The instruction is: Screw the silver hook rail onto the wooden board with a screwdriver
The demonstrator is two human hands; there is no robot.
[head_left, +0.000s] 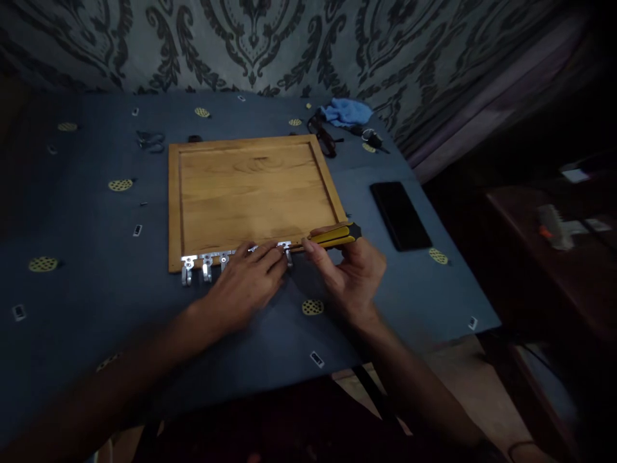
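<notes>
Along the near edge of the wooden panel (245,193), covers the middle of a metal hook rail (189,260) with the left hand (248,280), laid low across it (cannot tell pressing from pinching, with the thumb out of sight). Touching the rail, then, on the left; on the right, held just beyond its right-hand end. Grips a yellow-and-black screwdriver (337,238) in the right hand (354,273), closed about the handle between thumb and fingers. Points the shaft leftward from that grip, roughly in line with the rail's long axis, running side to side, and close by the left fingertips. Cannot tell contact from a small gap at the tip. Well apart, right of the panel: a dark phone (400,215), flat on the blue-grey tablecloth (87,308).
</notes>
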